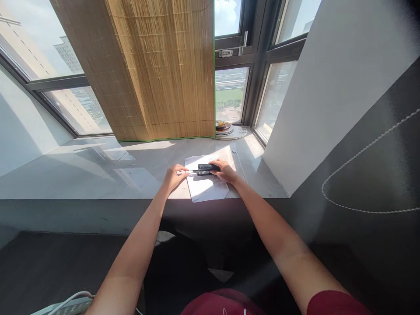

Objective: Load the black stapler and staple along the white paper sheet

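Two hands meet over a sheet of paper (207, 189) on a grey window sill (98, 175). The right hand (225, 171) is closed around the rear of a black stapler (207, 169), fingers folded over its top. The left hand (175, 176) is curled at the stapler's other end, its fingertips pinching the pale metal strip that sticks out there. The stapler lies level just above the paper's upper half, between the two hands. The paper's near edge reaches the front lip of the sill.

Further back, by the glass, stands a small stack of plates (225, 130); the top one holds something yellow-orange, too small to tell what it is. A bamboo blind (164, 65) hangs down to the sill left of the plates. Sunlight falls in patches across the sill. A white wall (328, 87) closes the right side, with a bead cord (361, 152) looping over the dark wall below it. A white cable (70, 300) lies at the lower left.
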Action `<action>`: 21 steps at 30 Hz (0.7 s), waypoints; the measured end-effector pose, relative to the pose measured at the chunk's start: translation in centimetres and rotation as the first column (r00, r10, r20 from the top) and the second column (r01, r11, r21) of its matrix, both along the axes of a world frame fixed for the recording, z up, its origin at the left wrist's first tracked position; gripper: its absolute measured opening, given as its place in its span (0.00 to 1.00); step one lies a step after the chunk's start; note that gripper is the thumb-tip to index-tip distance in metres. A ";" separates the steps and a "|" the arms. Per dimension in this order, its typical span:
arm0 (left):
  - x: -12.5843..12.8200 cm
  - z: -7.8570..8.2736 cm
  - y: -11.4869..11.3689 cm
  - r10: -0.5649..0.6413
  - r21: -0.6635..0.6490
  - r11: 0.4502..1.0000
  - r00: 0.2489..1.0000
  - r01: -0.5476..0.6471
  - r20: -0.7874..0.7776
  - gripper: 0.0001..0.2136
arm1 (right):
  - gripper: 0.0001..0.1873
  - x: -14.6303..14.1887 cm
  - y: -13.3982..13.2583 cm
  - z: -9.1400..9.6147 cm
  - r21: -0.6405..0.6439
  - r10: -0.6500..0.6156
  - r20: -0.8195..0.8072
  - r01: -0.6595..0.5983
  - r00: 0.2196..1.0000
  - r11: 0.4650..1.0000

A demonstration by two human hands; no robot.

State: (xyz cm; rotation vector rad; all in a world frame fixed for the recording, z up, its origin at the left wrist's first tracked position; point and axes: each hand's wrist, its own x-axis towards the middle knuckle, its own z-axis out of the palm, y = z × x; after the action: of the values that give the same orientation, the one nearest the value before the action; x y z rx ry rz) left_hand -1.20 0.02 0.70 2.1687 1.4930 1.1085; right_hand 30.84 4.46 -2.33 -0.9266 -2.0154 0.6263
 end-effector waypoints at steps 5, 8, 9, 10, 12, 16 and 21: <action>0.1 0.0 0.0 -0.001 0.016 1.000 1.000 0.001 0.011 0.03 | 0.17 0.0 -0.1 0.1 -0.017 0.004 -0.006 -0.004 1.000 1.000; 0.2 0.0 0.0 -0.004 0.033 0.999 0.999 0.003 0.033 0.04 | 0.17 0.1 -0.2 0.2 -0.008 0.026 -0.024 -0.026 0.999 1.000; 0.2 0.0 0.0 -0.004 0.037 0.999 0.999 0.002 0.041 0.04 | 0.17 0.1 -0.2 0.3 -0.009 0.030 -0.034 -0.031 0.999 0.999; 0.2 0.0 -0.1 -0.006 0.038 0.999 0.999 0.004 0.045 0.04 | 0.17 0.2 -0.2 0.3 -0.015 0.034 -0.044 -0.035 0.998 0.999; 0.2 0.1 -0.1 -0.012 0.034 0.999 0.999 0.011 0.044 0.05 | 0.18 0.2 -0.3 0.4 -0.034 0.039 -0.062 -0.041 0.997 0.999; 0.2 0.1 -0.1 -0.023 0.030 0.999 0.999 0.021 0.047 0.06 | 0.19 0.3 -0.3 0.4 -0.056 0.045 -0.098 -0.051 0.994 0.997; 0.1 -0.2 0.0 -0.040 0.030 0.999 0.996 0.038 0.082 0.07 | 0.20 0.3 -0.2 0.4 -0.072 0.036 -0.147 -0.047 0.988 0.996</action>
State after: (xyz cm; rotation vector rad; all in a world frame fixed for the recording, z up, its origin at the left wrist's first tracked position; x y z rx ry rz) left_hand -1.09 0.02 0.46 2.1341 1.4023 1.1978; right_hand 31.17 4.24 -1.92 -0.8585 -1.8957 0.7752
